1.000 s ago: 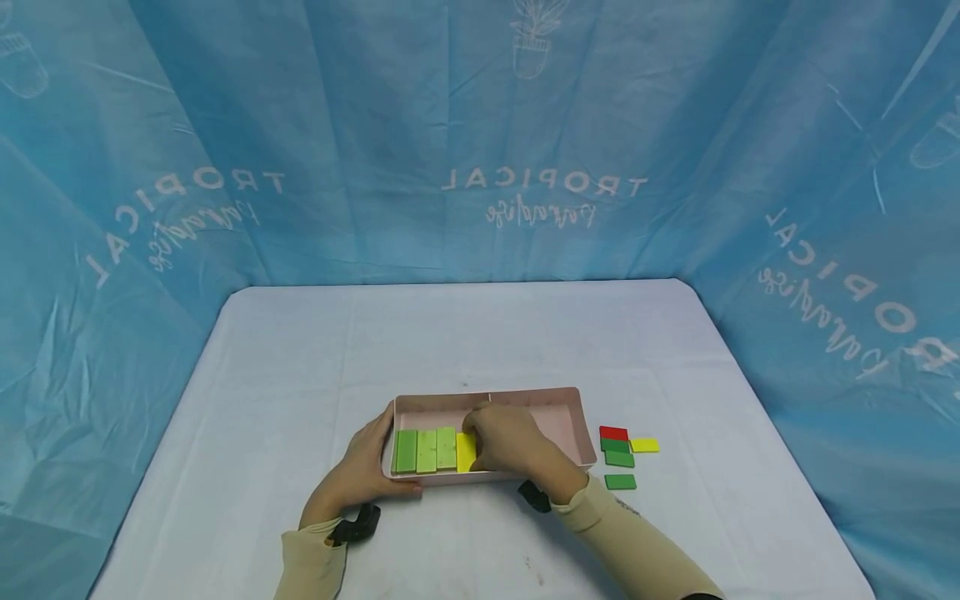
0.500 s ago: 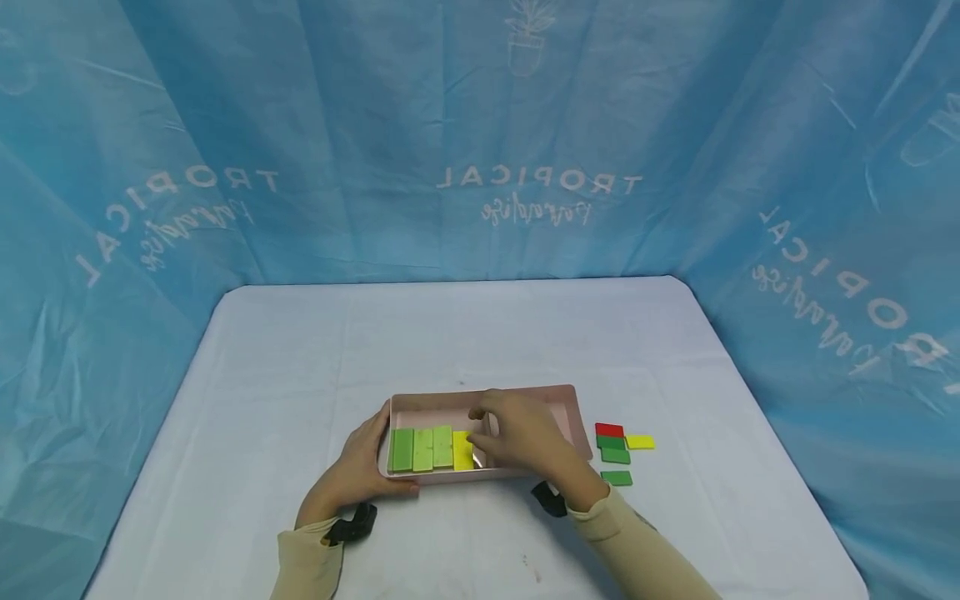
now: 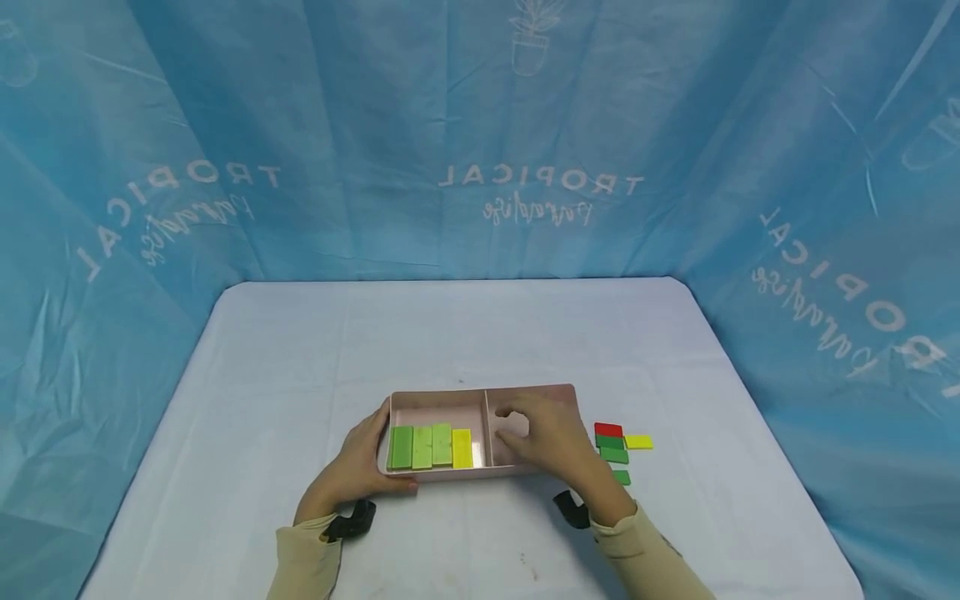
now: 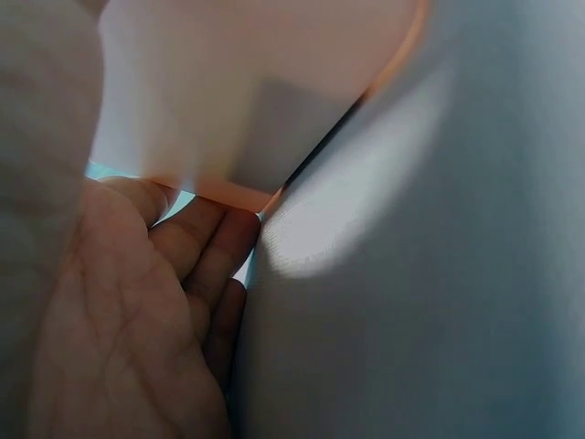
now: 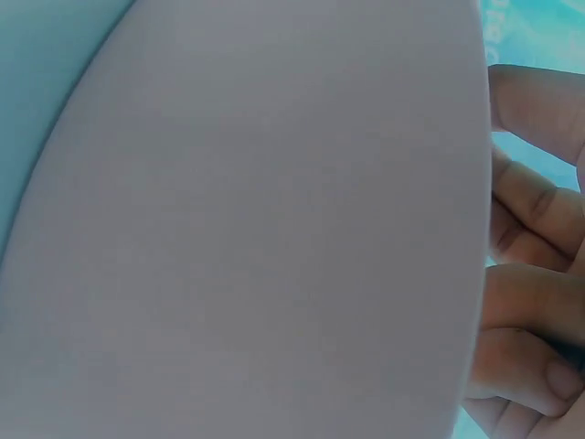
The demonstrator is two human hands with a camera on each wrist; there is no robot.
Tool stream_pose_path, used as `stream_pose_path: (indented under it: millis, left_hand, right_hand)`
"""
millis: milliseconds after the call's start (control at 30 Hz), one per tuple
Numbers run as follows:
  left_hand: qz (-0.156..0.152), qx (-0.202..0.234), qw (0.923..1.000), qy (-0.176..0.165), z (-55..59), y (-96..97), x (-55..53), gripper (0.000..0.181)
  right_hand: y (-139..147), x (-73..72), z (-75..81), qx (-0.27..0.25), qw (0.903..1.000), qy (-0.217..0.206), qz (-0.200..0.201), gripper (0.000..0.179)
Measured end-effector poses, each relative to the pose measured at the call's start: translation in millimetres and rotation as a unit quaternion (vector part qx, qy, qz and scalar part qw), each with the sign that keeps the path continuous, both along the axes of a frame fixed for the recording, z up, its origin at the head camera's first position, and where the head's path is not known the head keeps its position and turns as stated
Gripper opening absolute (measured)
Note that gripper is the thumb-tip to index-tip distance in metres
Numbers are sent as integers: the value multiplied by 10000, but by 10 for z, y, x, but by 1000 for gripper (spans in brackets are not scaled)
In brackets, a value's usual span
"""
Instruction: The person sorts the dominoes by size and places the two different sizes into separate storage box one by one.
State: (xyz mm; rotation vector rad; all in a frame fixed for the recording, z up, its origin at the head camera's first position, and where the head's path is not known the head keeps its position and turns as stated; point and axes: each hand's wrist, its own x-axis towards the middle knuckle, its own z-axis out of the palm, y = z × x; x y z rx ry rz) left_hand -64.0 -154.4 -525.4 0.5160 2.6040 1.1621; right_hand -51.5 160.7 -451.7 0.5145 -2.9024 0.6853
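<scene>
A shallow pink box (image 3: 450, 477) with a divider stands at the front middle of the table. Its left compartment holds a row of flat tiles: a green tile (image 3: 402, 448), two light green tiles (image 3: 432, 446) and a yellow tile (image 3: 462, 449) nearest the divider. My left hand (image 3: 358, 462) grips the box's left end, thumb along the front wall; the left wrist view shows fingers (image 4: 206, 238) at the box's corner. Over the right compartment is my right hand (image 3: 553, 440), thumb and forefinger spread apart with nothing between. In the right wrist view the box wall (image 5: 265, 219) partly hides its fingers (image 5: 535, 302).
Right of the box lie a red tile (image 3: 608, 429), green tiles (image 3: 615, 456) and a yellow tile (image 3: 639, 442). Beneath everything is a white-covered table (image 3: 285, 358). Blue printed curtains (image 3: 405, 225) enclose its back and sides.
My right hand has let go of the yellow tile beside the divider and moved right, over the other compartment, its finger and thumb parting. The left hand keeps its hold.
</scene>
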Motion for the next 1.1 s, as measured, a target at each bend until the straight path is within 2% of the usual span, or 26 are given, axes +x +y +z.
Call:
stream_pose_path:
  millis: [200, 500, 767, 933, 1100]
  left_hand:
    - [-1, 25, 10000, 26, -19, 5, 5, 143]
    - [-22, 48, 9999, 123, -15, -2, -2, 142]
    - [-51, 105, 9997, 200, -23, 5, -4, 142]
    - [-87, 95, 9997, 188, -35, 2, 0, 142]
    - [-112, 126, 9994, 292, -28, -8, -5, 141]
  right_hand:
    - [203, 106, -36, 6, 9985, 43, -538, 23]
    - [474, 359, -125, -256, 9939, 268, -1034, 24]
    - [624, 466, -159, -427, 9884, 532, -1359, 32]
    - [693, 502, -202, -635, 9789, 480, -1880, 31]
    - [699, 506, -228, -916, 9646, 867, -2317, 24]
